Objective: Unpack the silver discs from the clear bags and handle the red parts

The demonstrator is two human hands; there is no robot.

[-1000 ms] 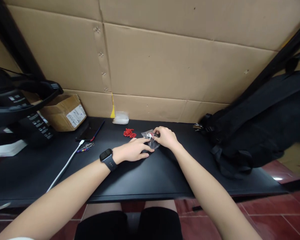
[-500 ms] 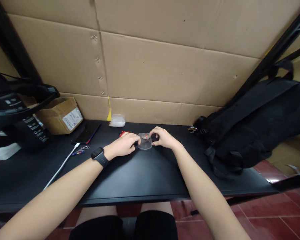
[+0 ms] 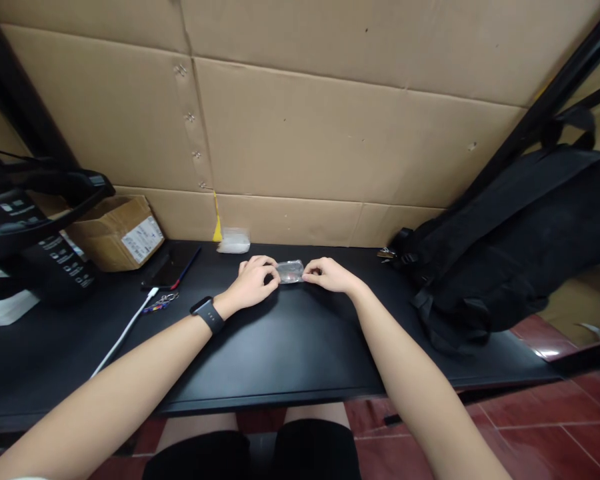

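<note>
A small clear plastic bag (image 3: 290, 271) is stretched between my two hands just above the black table (image 3: 290, 347), near its back edge. My left hand (image 3: 253, 283), with a black watch on its wrist, pinches the bag's left end with curled fingers. The bag's right end is pinched by my right hand (image 3: 329, 275). What the bag contains cannot be made out. The red items seen earlier on the table are hidden behind my left hand.
A black backpack (image 3: 510, 247) leans at the right. At the left lie a cardboard box (image 3: 117, 233), a phone (image 3: 173, 265), a white cable (image 3: 125, 330) with keys, and black gear (image 3: 25, 227). A small white packet (image 3: 234, 240) sits against the cardboard wall.
My left hand rose from lying flat on the table and took the bag's left end. Both hands then pulled the bag out flat between them, a little farther back.
</note>
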